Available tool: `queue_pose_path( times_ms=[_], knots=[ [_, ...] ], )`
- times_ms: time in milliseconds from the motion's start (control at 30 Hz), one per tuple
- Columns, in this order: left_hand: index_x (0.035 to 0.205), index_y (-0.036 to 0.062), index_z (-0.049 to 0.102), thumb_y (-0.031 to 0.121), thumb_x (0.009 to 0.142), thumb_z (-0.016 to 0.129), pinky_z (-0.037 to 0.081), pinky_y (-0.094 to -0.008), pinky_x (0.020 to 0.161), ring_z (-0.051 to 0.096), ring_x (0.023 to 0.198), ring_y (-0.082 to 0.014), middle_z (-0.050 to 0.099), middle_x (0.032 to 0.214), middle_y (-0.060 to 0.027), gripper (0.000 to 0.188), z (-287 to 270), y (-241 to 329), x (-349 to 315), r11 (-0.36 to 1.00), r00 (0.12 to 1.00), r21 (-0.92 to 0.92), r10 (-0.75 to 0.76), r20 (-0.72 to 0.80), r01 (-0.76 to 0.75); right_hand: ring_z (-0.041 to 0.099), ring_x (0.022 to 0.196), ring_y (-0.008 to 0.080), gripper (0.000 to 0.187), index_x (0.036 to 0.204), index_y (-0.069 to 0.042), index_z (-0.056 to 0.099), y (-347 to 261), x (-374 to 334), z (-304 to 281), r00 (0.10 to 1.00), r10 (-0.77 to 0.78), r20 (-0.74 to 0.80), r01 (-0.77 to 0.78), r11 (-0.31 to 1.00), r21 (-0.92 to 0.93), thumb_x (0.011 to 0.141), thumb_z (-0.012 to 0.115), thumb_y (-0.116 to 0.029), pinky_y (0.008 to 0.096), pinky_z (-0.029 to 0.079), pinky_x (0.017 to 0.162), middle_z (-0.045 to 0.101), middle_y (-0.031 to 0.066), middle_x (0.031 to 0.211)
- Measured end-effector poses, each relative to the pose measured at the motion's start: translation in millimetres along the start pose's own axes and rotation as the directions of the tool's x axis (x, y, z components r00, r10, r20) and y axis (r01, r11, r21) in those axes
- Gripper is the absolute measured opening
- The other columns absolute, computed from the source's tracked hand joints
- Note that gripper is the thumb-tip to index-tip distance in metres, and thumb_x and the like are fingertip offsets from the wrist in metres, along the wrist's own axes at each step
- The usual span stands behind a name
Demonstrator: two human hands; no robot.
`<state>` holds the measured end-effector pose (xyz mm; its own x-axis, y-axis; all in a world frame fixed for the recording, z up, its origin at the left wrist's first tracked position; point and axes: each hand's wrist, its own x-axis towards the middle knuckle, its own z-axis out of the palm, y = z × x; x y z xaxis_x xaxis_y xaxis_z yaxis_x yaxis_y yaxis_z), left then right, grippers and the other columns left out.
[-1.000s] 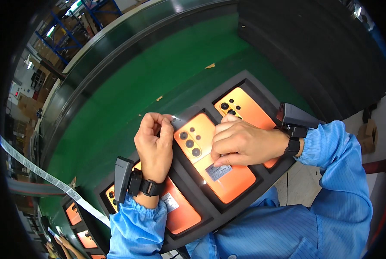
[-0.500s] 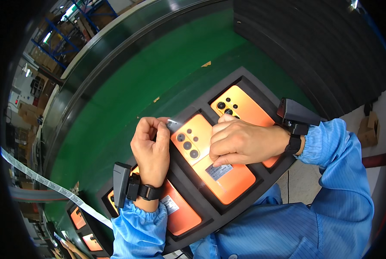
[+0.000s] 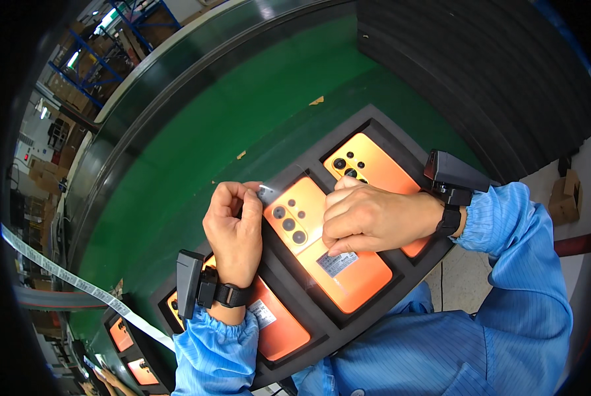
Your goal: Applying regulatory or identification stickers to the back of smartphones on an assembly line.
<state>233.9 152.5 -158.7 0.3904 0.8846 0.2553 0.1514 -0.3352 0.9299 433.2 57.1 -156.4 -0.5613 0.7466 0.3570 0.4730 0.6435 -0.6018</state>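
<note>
The work in hand is peeling the clear protective film (image 3: pixel 267 193) off the back of the middle orange phone (image 3: pixel 328 254), which lies in the centre pocket of a black foam tray (image 3: pixel 434 247) holding 3 phones. The tray sits at the near edge of a green conveyor belt (image 3: pixel 243 112), against the person's lap.

**Grip state**
- Left hand (image 3: pixel 235 228): thumb and forefinger are pinched together on a corner of the film, at the top-left corner of the middle phone, beside its camera cluster. The film shows as a small glossy flap just beyond the fingertips.
- Right hand (image 3: pixel 368 218): the fingers are curled and lie flat on the phone back, pressing it into its pocket. They clamp nothing; they bear down only.

**Doing the step well**
1. Keep the right hand's pressure on the phone body, clear of the lifted corner, so that the phone likely does not rise with the film.
2. Draw the film low and diagonally across the back, away from the camera lenses, rather than straight up; a steep pull risks tearing the flap.
3. Keep the pinch close to the peel line; re-grip if the flap stretches.
4. Avoid dragging fingertips over the white label (image 3: pixel 338 263) on the lower half of the back.

**Adjacent items**
The far phone (image 3: pixel 381 165) and the near phone (image 3: pixel 279 327) are partly covered by the wrists. Each wrist carries a black strapped device.
</note>
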Motion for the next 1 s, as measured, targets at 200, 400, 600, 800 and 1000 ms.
queue_pose_path(
  times_ms=[200, 400, 600, 800, 1000],
  knots=[
    [0.08, -0.0002, 0.048, 0.003, 0.087, 0.054, 0.047, -0.0207, 0.065, 0.055, 0.073, -0.0061, 0.064, 0.087, -0.0092, 0.01, 0.0, -1.0, -0.1, 1.0, 1.0, -0.01, 0.003, 0.003, -0.003, 0.053, 0.074, 0.0174, 0.013, 0.076, -0.008, 0.06, 0.0, -0.4, 0.5, 1.0, 0.001, 0.006, -0.001, 1.0, -0.009, 0.084, 0.062, -0.019, 0.032, 0.035, 0.073, 0.057, 0.001, 0.071],
    [0.08, -0.0002, 0.048, 0.003, 0.087, 0.054, 0.047, -0.0209, 0.067, 0.055, 0.074, -0.0063, 0.065, 0.088, -0.0093, 0.01, -0.7, -2.1, -0.2, 1.0, 1.0, 0.014, 0.012, 0.003, -0.012, 0.054, 0.075, 0.0188, 0.014, 0.074, -0.008, 0.057, -0.6, 0.3, 1.1, 1.0, 0.013, 0.003, -0.013, 1.0, 0.007, 0.082, 0.062, -0.018, 0.0334, 0.035, 0.075, 0.056, 0.0022, 0.07],
    [0.08, -0.0004, 0.048, 0.003, 0.087, 0.054, 0.046, -0.0206, 0.066, 0.055, 0.073, -0.0059, 0.065, 0.088, -0.0092, 0.01, 1.1, -1.1, 0.0, 1.0, 1.0, 0.002, 0.031, 0.0, -0.031, 0.054, 0.076, 0.0202, 0.015, 0.072, -0.008, 0.055, -0.7, -0.7, 1.4, 1.0, 0.024, 0.0, -0.024, 1.0, 0.016, 0.081, 0.061, -0.018, 0.0347, 0.035, 0.077, 0.056, 0.0036, 0.069],
    [0.079, -0.0006, 0.048, 0.003, 0.087, 0.054, 0.046, -0.0209, 0.065, 0.055, 0.073, -0.0061, 0.064, 0.088, -0.0095, 0.01, 1.9, -2.0, 0.9, 1.0, 1.0, -0.02, 0.0, 0.002, 0.0, 0.054, 0.075, 0.0201, 0.014, 0.073, -0.008, 0.056, -0.2, -1.3, 1.9, 1.0, -0.003, -0.013, 0.003, 1.0, -0.03, 0.081, 0.062, -0.019, 0.0343, 0.036, 0.077, 0.056, 0.0033, 0.069],
    [0.079, -0.0021, 0.05, 0.002, 0.085, 0.054, 0.048, -0.0225, 0.066, 0.058, 0.074, -0.0088, 0.065, 0.086, -0.0112, 0.009, 1.5, -4.2, 0.0, 1.0, 1.0, -0.001, 0.019, -0.017, -0.019, 0.053, 0.078, 0.0197, 0.015, 0.079, -0.009, 0.059, -1.0, -2.3, 1.0, 0.998, -0.057, 0.023, 0.06, 0.992, -0.111, 0.079, 0.065, -0.023, 0.0344, 0.036, 0.077, 0.056, 0.0026, 0.074]
  ],
)
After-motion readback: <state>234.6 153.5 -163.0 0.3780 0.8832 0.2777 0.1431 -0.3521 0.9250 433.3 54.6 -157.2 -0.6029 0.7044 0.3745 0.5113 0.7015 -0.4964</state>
